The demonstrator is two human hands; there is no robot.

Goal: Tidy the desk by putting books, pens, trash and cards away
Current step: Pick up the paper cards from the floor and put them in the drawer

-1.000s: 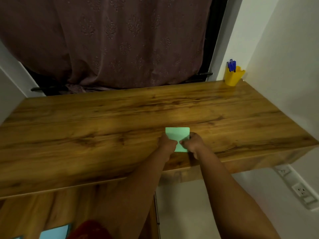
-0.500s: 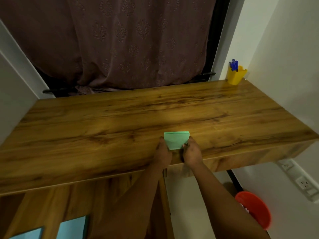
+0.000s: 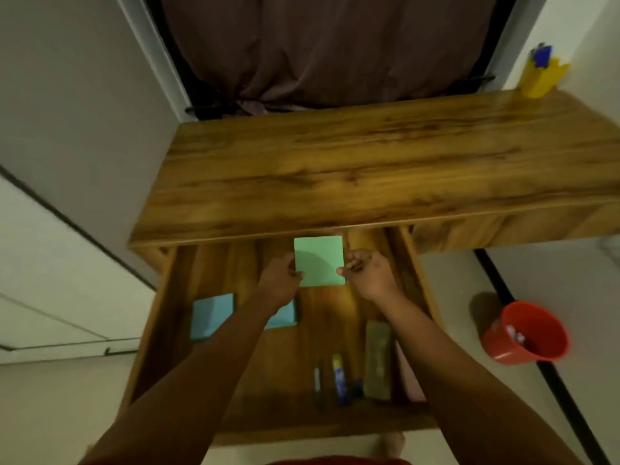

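Observation:
A green stack of cards [image 3: 319, 260] hangs over the back of the open wooden drawer [image 3: 157, 317], just below the desk's front edge. My left hand [image 3: 280, 285] pinches its left edge and my right hand [image 3: 367, 278] pinches its right edge. Inside the drawer lie two blue card stacks [image 3: 212, 315], one half hidden under my left forearm. Near the drawer's front lie pens [image 3: 339, 379] and a long greenish case [image 3: 378, 359]. The wooden desk top [image 3: 369, 162] is bare apart from a yellow pen cup [image 3: 540, 77] at its far right corner.
A red bin [image 3: 525, 333] with some trash in it stands on the floor to the right of the drawer. A dark cable runs along the floor beside it. A brown curtain hangs behind the desk and walls close in on both sides.
The green cards left the desk top, carried by both hands down and back over the open drawer. The view tilted down, so the drawer's inside and the red bin now show.

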